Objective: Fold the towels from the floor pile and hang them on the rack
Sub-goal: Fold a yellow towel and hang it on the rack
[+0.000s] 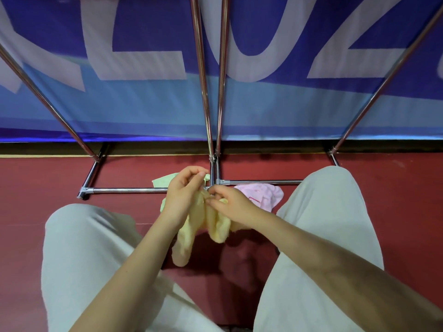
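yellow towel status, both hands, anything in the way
Left hand and right hand both pinching the yellow towel, bunched, not yet folded. Pink towel and green towel on the floor. Rack bare, path open.

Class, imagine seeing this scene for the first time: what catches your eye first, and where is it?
At centre, both hands, left hand and right hand, hold a yellow towel above the red floor. Behind them lie a pink towel and a green towel, by the chrome rack.

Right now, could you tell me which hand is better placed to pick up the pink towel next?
Probably the right hand: the crumpled pink towel lies just beyond it, while the left hand is farther away.
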`<action>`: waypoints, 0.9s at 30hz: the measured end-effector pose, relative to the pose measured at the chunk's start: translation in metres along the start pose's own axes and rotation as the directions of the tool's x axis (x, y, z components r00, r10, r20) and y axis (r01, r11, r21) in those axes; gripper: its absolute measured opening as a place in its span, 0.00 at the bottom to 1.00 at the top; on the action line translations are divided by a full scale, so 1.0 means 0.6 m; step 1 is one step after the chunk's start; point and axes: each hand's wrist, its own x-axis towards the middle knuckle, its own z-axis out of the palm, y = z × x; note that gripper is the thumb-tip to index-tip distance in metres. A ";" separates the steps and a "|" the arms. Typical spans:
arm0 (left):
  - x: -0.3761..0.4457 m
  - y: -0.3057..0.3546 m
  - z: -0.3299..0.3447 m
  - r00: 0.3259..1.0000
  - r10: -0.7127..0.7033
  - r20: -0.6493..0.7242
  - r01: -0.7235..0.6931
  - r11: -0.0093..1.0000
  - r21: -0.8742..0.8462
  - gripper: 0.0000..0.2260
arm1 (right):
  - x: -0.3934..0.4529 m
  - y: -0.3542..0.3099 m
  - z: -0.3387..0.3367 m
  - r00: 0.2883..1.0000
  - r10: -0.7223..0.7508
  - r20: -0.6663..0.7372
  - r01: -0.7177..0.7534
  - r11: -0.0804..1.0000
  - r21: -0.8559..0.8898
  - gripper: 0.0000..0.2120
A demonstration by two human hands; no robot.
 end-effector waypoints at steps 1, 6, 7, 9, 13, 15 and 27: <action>0.002 0.000 -0.003 1.000 0.003 -0.005 -0.003 1.000 0.005 0.06 | 0.003 0.000 -0.005 1.000 -0.015 -0.020 0.016 0.999 0.036 0.00; 0.015 -0.002 -0.026 0.999 0.026 0.031 -0.031 0.985 0.171 0.02 | 0.011 0.007 -0.015 0.989 -0.020 -0.144 0.039 0.991 0.125 0.06; 0.016 -0.005 -0.028 0.998 0.014 0.056 -0.026 0.977 0.210 0.02 | 0.012 0.007 -0.015 0.985 -0.026 -0.168 0.048 0.991 0.129 0.07; 0.017 -0.012 -0.028 0.992 0.000 0.127 -0.035 0.962 0.269 0.03 | 0.011 0.008 -0.016 0.980 -0.037 -0.194 0.059 0.993 0.106 0.10; 0.013 -0.030 -0.026 0.970 -0.013 0.241 -0.070 0.941 0.330 0.02 | 0.005 0.017 -0.024 0.986 -0.054 -0.158 0.052 0.999 -0.013 0.14; 0.013 -0.034 -0.029 0.962 -0.029 0.271 -0.073 0.931 0.359 0.03 | 0.001 0.021 -0.026 0.986 -0.054 -0.157 0.048 0.998 -0.038 0.13; 0.019 -0.065 -0.054 0.959 -0.081 0.272 -0.101 0.798 0.594 0.12 | -0.006 0.024 -0.075 0.894 0.035 -0.446 -0.037 0.999 0.004 0.09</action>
